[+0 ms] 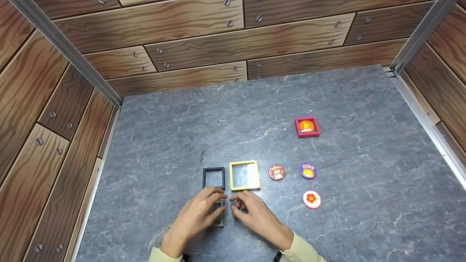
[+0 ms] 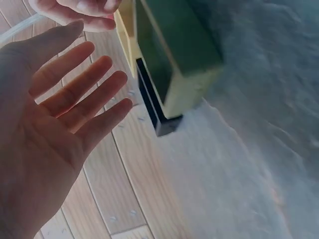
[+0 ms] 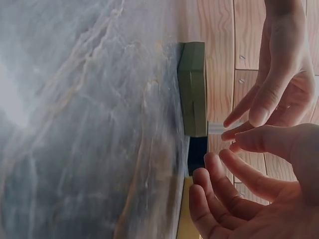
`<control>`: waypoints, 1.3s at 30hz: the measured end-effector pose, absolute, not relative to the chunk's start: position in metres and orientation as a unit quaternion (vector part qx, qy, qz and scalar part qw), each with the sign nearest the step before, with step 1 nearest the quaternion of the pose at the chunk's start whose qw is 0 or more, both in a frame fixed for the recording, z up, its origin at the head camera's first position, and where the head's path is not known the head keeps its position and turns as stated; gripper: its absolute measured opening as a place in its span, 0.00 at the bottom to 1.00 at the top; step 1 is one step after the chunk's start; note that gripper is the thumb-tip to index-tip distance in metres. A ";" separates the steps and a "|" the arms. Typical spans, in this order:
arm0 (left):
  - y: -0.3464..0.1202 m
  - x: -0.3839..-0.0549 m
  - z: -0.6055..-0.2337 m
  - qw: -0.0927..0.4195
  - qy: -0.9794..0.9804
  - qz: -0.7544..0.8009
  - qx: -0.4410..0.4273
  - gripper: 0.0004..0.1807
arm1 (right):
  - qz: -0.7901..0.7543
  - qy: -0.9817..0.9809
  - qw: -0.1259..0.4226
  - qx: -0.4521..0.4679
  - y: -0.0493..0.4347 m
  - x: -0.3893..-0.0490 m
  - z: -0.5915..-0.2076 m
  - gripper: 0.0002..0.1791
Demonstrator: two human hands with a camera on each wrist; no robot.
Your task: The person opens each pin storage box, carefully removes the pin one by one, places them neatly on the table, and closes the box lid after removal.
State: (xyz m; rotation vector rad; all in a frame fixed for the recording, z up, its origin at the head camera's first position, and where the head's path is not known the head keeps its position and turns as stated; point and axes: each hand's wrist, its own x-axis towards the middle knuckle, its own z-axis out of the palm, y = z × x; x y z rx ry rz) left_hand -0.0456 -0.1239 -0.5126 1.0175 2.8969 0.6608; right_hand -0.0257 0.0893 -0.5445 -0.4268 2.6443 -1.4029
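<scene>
Green square frame (image 2: 187, 40): partly covered by left hand on tabletop (image 1: 156, 203).
Left hand (image 1: 200, 211): fingers loosely spread, nothing gripped.
Right hand (image 1: 256, 214): fingers gently bent, nothing gripped.
Black frame (image 1: 213, 169): set beyond green.
Yellow frame (image 1: 232, 177): placed beside black.
Red frame (image 1: 308, 135): orange disc (image 1: 307, 126) contained.

The left hand (image 1: 198, 211) blocks the way down onto the green frame (image 1: 219, 226), and the right hand (image 1: 258, 216) stands just beside it, leaving a narrow gap between their fingertips. Ahead, the black frame (image 1: 213, 168) and yellow frame (image 1: 231, 176) leave only a thin slot. A hand could pass over the bench (image 1: 204, 123) beyond them, left of the red frame (image 1: 307, 135), up to the plank-patterned back wall (image 1: 204, 47).
</scene>
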 end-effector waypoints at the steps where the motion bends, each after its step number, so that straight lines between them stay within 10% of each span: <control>1: -0.121 -0.047 -0.511 -0.005 0.920 0.207 0.332 0.14 | -0.467 0.871 0.061 -0.139 0.092 -0.026 -0.544 0.10; 39: -0.014 -0.101 -0.497 -0.040 0.872 0.122 0.472 0.21 | -0.471 0.881 -0.028 0.025 0.205 -0.048 -0.523 0.03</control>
